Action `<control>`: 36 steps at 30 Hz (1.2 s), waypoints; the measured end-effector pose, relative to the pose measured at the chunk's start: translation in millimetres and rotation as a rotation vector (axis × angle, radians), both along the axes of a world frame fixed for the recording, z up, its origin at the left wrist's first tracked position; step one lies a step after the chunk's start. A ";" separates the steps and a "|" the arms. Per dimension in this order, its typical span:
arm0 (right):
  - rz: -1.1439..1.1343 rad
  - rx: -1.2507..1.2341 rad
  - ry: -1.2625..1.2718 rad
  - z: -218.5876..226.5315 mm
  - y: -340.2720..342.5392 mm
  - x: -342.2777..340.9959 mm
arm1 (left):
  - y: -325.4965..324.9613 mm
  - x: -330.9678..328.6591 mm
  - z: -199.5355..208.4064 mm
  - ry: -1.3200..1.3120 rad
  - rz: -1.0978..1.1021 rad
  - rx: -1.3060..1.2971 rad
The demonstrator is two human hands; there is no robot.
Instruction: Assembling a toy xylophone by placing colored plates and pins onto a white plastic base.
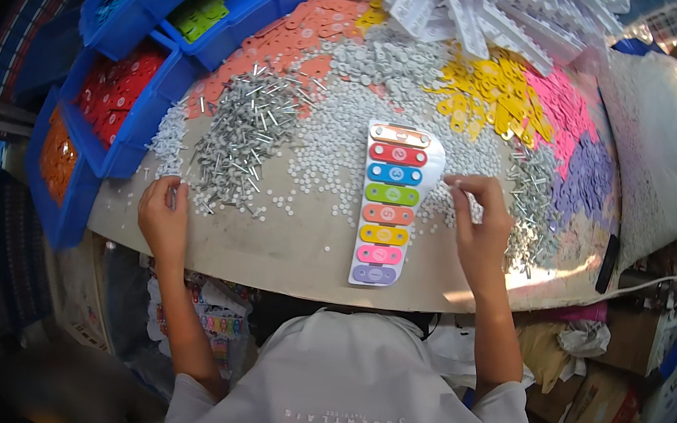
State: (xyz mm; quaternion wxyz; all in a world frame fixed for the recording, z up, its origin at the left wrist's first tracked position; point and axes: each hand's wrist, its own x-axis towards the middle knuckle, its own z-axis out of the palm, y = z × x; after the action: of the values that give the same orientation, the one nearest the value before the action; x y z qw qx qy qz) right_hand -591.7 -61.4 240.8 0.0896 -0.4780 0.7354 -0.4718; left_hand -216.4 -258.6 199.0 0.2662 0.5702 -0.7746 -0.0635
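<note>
A white plastic strip [433, 157] with a curved right edge lies upright before me on the table. Across it run several coloured, numbered bars in a column; the red bar [398, 154] and blue bar [394, 174] show white round pieces at both ends. My right hand [483, 224] is just right of the strip, thumb and forefinger closed together near the blue bar; whatever they pinch is too small to make out. My left hand [161, 212] rests at the near edge of a pile of small white pegs [169, 140], its fingers curled together, their contents hidden.
Metal pins [247, 130] lie heaped left of centre, with white discs [333, 148] spread beside them. Yellow bars [494, 91], pink bars [560, 111] and purple bars [584, 181] are piled right. Blue bins [131, 159] stand left; a clear bag [656, 139] bulges at the right.
</note>
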 end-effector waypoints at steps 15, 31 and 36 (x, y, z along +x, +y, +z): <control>0.101 0.040 0.178 -17.0 -10.5 16.0 | 58.6 -95.1 35.2 0.982 -0.408 0.931; 0.078 0.371 -0.947 -23.5 -5.1 0.5 | 39.4 -187.9 7.3 0.909 -0.592 1.417; 0.116 0.466 -0.976 -15.2 -5.7 -9.2 | 39.4 -197.4 17.0 0.709 -0.557 1.347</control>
State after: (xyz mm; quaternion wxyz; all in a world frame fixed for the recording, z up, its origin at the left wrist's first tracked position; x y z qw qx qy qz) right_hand -600.9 -67.1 225.6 0.5502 -0.2107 0.6660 -0.4575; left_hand -413.8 -219.2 216.0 0.0697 0.3400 -0.5531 -0.7573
